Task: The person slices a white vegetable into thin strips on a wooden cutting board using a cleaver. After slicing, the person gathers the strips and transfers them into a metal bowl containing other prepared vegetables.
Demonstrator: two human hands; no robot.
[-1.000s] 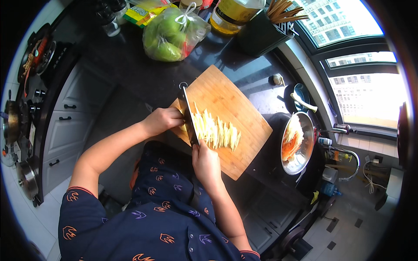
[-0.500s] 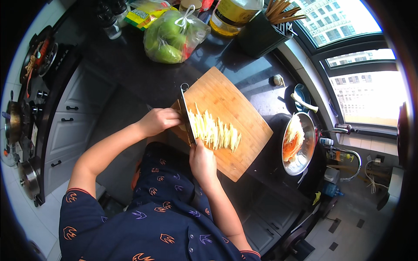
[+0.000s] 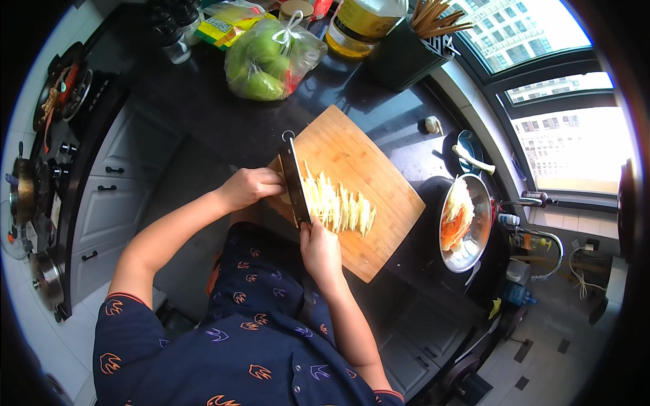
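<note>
A wooden cutting board lies tilted on the dark counter. A row of pale vegetable strips sits on it. My right hand grips the handle of a cleaver at the board's near edge, with the blade standing on the board just left of the strips. My left hand is curled against the blade's left side, pressing down the uncut pale vegetable piece, which is mostly hidden by fingers and blade.
A tied bag of green fruit, an oil bottle and a dark holder of chopsticks stand behind the board. To the right are a metal bowl of orange and pale shreds, a small blue dish and a faucet. A stove runs along the left.
Both hands stay where they were. The cleaver has shifted only very slightly beside the strips.
</note>
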